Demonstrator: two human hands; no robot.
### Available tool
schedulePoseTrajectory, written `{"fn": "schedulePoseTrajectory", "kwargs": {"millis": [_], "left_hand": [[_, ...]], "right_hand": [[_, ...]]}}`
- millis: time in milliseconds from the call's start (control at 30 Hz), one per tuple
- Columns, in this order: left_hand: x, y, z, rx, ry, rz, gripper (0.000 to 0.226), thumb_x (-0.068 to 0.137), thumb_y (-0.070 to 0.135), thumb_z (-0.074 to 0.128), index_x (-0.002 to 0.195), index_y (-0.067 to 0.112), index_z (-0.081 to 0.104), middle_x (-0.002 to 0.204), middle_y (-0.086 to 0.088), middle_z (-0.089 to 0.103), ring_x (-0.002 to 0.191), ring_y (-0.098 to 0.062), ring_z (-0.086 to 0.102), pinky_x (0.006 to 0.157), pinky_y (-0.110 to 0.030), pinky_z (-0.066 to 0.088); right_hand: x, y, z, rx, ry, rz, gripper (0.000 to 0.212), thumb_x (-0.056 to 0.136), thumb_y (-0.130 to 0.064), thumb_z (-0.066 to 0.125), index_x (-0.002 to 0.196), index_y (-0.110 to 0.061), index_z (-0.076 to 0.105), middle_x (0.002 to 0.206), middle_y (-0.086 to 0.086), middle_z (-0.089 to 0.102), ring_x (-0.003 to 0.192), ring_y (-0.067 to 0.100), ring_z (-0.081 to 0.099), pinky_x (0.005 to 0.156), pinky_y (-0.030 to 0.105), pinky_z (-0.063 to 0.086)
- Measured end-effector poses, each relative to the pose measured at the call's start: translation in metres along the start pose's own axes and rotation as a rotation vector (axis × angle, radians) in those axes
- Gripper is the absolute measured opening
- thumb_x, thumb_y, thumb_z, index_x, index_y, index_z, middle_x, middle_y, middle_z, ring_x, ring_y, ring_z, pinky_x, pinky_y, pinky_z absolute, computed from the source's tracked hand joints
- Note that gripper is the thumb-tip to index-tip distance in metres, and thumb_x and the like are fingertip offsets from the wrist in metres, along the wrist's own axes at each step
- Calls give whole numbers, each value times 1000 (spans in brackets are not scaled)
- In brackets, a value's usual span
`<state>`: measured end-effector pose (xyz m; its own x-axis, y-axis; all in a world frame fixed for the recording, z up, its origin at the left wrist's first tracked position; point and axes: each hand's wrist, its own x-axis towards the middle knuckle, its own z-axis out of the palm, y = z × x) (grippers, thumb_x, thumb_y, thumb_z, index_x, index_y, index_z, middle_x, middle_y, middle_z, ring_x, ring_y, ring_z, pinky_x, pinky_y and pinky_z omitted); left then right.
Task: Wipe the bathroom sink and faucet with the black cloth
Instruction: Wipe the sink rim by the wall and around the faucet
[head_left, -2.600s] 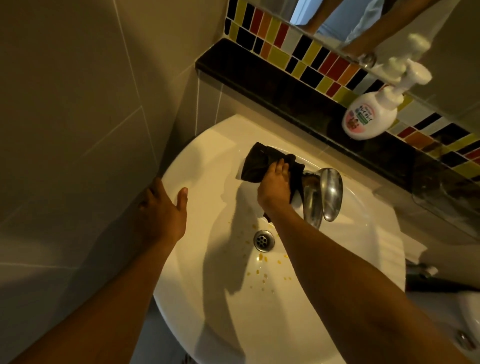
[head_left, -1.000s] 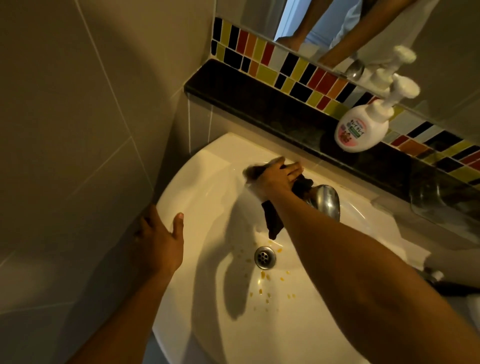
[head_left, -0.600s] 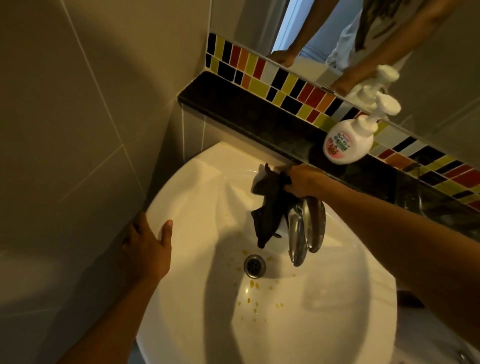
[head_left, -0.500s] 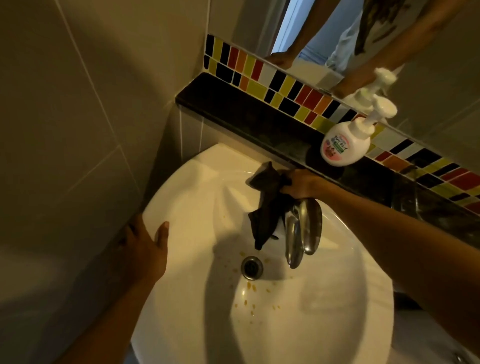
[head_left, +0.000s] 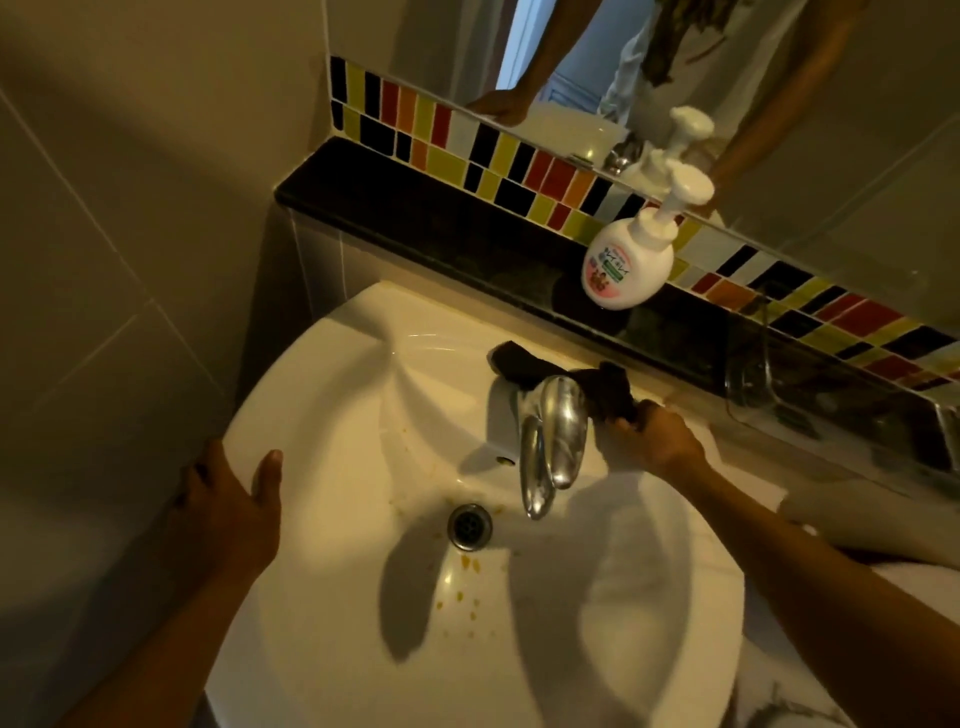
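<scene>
Your right hand (head_left: 652, 441), fingers clamped on the cloth (head_left: 597, 387), has carried it from the faucet's (head_left: 553, 441) left around behind its base, apparently unfinished; left hand (head_left: 234, 499) lies open on the sink (head_left: 322, 364) rim.

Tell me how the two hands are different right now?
The right hand is closed around the black cloth behind the faucet; the left hand holds nothing. The left hand lies flat and spread on the sink rim, while the right hand's fingers are curled. Both are bare and touch the sink area.
</scene>
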<state>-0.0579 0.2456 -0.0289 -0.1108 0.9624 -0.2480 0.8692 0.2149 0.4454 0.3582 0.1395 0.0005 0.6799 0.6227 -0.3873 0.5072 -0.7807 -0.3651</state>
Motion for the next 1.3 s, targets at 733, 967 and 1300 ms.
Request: {"fn": "schedulePoseTrajectory", "kwargs": {"millis": [733, 967, 1300], "left_hand": [[-7, 6, -4, 96, 54, 25, 72, 91, 55, 35, 139, 1, 31, 128, -34, 46, 107, -56, 51, 88, -63, 41], [-5, 4, -2, 108, 56, 20, 73, 91, 57, 34, 140, 3, 31, 127, -33, 47, 105, -54, 52, 87, -62, 42], [2, -2, 2, 53, 11, 14, 72, 91, 57, 36, 142, 6, 30, 133, -28, 46, 112, -49, 52, 93, -59, 42]], "right_hand": [[-57, 22, 68, 73, 191, -608, 71, 82, -19, 69, 144, -23, 36, 156, -6, 30, 134, 11, 40, 107, 25, 39], [-112, -47, 153, 794, 297, -147, 39, 95, -14, 55, 132, -25, 49, 121, -4, 64, 113, 10, 59, 88, 14, 44], [-83, -183, 191, 509, 405, -289, 59, 98, -13, 43, 149, -8, 14, 157, 3, 4, 144, 17, -3, 121, 43, 9]]}}
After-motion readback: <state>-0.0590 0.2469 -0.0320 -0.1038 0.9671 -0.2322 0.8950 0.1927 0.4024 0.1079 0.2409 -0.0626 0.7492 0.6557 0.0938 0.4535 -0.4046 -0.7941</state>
